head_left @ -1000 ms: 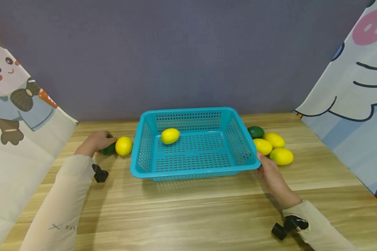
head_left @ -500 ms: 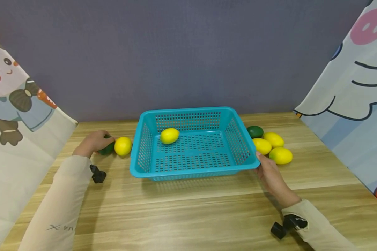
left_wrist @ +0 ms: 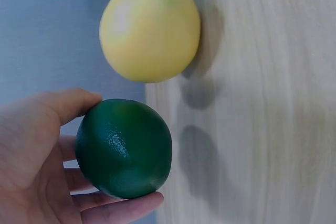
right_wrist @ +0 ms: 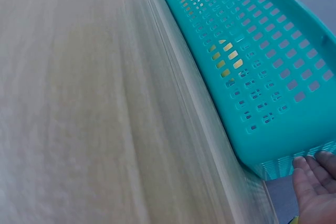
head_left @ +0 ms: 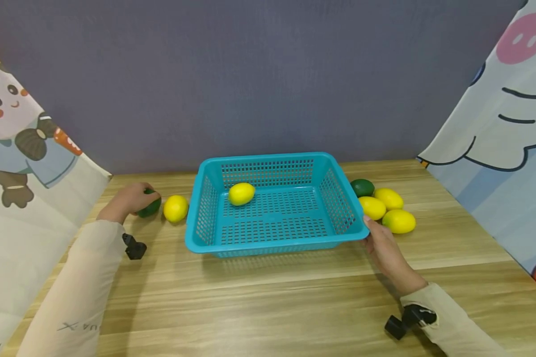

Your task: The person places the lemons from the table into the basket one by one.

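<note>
My left hand [head_left: 131,199] holds a dark green lime [left_wrist: 125,148] at the left of the table, thumb on one side and fingers curled around the other. Just to the right of it rests a yellow lemon [head_left: 175,208], a small gap apart. A turquoise plastic basket [head_left: 268,246] with slotted walls stands in the middle, one lemon [head_left: 241,194] inside near its back left. At the basket's front right corner, my right hand [head_left: 386,255] grips the rim, its thumb at the edge and its fingers beneath, against the side wall in the right wrist view.
Beside the basket's right wall lie another dark green lime [head_left: 363,188] and three yellow lemons [head_left: 399,221]. A grey panel [head_left: 268,79] rises behind the wooden table [head_left: 268,307], and printed cartoon sheets [head_left: 513,134] border both sides.
My left hand has shifted slightly left with the green lime, opening a gap between it and the neighbouring lemon. The right hand and basket stay put.
</note>
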### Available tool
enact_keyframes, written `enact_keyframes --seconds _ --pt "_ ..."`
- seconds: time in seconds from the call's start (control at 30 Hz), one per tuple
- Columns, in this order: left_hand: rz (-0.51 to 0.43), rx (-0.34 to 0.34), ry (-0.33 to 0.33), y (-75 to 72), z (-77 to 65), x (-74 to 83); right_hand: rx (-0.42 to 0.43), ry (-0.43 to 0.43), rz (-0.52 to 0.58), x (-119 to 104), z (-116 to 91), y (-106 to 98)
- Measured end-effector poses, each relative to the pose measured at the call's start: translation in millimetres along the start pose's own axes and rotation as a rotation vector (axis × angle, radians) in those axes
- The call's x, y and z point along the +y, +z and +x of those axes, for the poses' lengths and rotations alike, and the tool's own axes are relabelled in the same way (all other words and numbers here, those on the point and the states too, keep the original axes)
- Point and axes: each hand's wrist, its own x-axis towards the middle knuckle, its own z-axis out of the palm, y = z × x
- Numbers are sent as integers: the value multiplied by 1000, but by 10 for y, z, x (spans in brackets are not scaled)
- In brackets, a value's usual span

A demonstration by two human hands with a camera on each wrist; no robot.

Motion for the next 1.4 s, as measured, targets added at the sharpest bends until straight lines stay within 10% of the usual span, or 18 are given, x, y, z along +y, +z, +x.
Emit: enact_keyframes --seconds 1.4 --pt "176 151 238 -244 -192 846 -10 -13 -1 0 -7 -7"
